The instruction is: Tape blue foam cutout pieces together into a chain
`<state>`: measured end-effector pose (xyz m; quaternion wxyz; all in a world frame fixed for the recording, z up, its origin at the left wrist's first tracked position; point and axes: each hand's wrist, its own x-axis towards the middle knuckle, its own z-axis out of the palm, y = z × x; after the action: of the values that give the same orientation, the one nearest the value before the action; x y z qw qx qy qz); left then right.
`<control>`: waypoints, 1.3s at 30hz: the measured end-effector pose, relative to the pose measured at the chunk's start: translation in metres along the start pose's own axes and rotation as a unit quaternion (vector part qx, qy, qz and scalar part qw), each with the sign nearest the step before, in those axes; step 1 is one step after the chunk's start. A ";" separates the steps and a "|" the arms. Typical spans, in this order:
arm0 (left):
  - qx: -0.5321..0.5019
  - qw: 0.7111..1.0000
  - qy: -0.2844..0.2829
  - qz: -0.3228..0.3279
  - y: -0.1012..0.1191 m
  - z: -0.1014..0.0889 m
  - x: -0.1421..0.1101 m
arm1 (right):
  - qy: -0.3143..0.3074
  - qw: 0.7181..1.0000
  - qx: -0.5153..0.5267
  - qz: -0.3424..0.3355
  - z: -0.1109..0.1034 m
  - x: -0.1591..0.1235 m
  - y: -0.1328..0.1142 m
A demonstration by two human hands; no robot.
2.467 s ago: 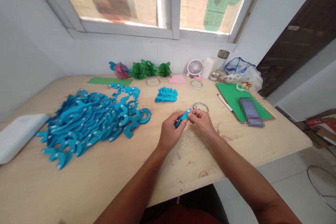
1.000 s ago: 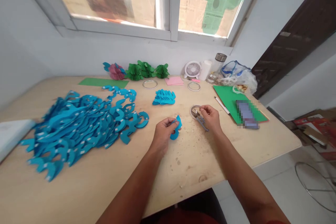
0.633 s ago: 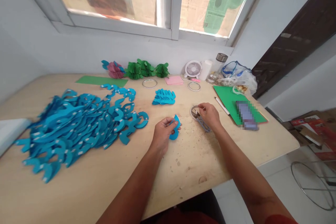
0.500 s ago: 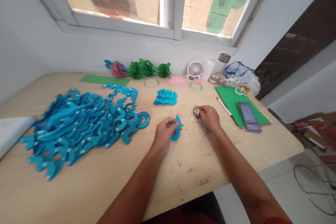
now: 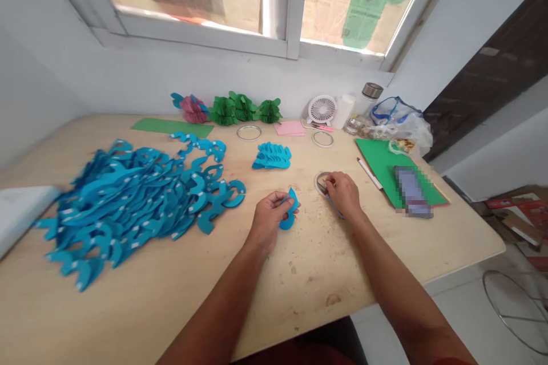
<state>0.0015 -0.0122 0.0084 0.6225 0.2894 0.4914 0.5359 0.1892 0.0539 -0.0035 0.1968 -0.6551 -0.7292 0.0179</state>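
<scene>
Between the thumb and fingers of my left hand (image 5: 269, 217) is a blue curved paper cutout (image 5: 290, 214), held above the table. My right hand (image 5: 342, 191) is pinched at a roll of double-sided tape (image 5: 317, 183) lying flat to the right. Grey-handled scissors (image 5: 338, 212) lie partly under that hand, mostly hidden by it. Whatever sits between the right fingertips is too small to make out. A large heap of blue paper cutouts (image 5: 141, 199) with small white tabs spreads over the left side. Beyond my hands lies a small stack of pleated blue paper (image 5: 272, 155).
Two more tape rolls (image 5: 249, 133) lie farther back. Along the wall stand green paper shapes (image 5: 243, 108), a pink one (image 5: 194, 109), a small fan (image 5: 322, 109) and a bottle (image 5: 363, 105). A pen (image 5: 369, 174), green sheets (image 5: 372, 151) and a phone (image 5: 411, 188) are at right.
My right hand has left the blue cutout and moved right to the tape roll and scissors. My left hand has come slightly nearer me, still holding the cutout.
</scene>
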 end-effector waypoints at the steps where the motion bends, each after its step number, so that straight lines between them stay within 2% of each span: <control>1: -0.001 1.000 0.000 -0.001 0.000 0.000 0.000 | 0.002 1.000 -0.004 0.000 0.001 0.000 0.000; 7: -0.009 1.000 0.002 -0.005 0.001 0.001 -0.002 | 0.019 1.000 -0.019 0.011 0.008 -0.003 0.000; 15: -0.015 1.000 0.004 -0.006 0.001 0.001 -0.001 | 0.031 0.998 -0.049 0.005 0.005 -0.005 -0.005; 29: -0.017 1.000 0.004 -0.005 0.001 0.000 -0.001 | -0.003 0.996 -0.085 0.029 0.004 -0.003 -0.009; 39: -0.015 1.000 0.005 -0.002 0.001 0.001 -0.001 | -0.016 0.994 -0.106 0.014 0.005 -0.003 -0.010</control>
<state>0.0023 -0.0130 0.0101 0.6253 0.2762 0.4869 0.5438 0.1781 0.0506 -0.0060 0.1144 -0.6821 -0.7208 -0.0468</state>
